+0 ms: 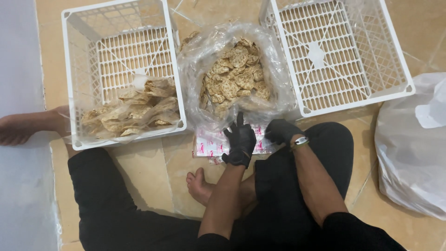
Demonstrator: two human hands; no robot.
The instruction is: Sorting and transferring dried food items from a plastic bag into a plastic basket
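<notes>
I sit cross-legged on a tan tiled floor. Both hands wear black gloves. My left hand [240, 142] hovers over a stack of small clear packets with pink print [211, 145], its fingers spread and touching the top one. My right hand [280, 130] rests curled on the right end of the same stack; whether it grips a packet is hidden. Just beyond them a large open clear plastic bag [234, 74] holds many round tan crackers [234, 76].
A white plastic crate [121, 69] at the left holds filled bags of crackers [130, 111]. An empty white crate [334, 51] stands at the right. A big white plastic bag [413, 144] lies at the far right. A pale wall runs along the left.
</notes>
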